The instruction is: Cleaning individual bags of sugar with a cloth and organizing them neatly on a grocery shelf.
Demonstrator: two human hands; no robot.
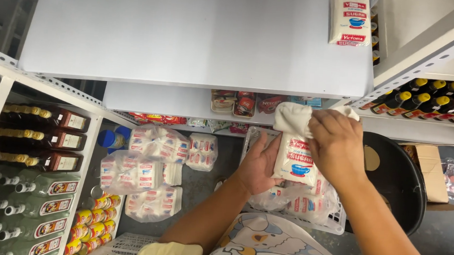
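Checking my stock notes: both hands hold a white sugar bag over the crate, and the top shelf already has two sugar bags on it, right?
Not quite. The head view shows only one sugar bag on the top shelf. The left hand and right hand do hold a white sugar bag.

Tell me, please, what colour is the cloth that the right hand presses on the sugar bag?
The cloth under the right hand is white or off-white, seen in the head view.

Two hands (336,150), two loose sugar packets (351,18), four wrapped bundles (129,173), three brown bottles (61,139)
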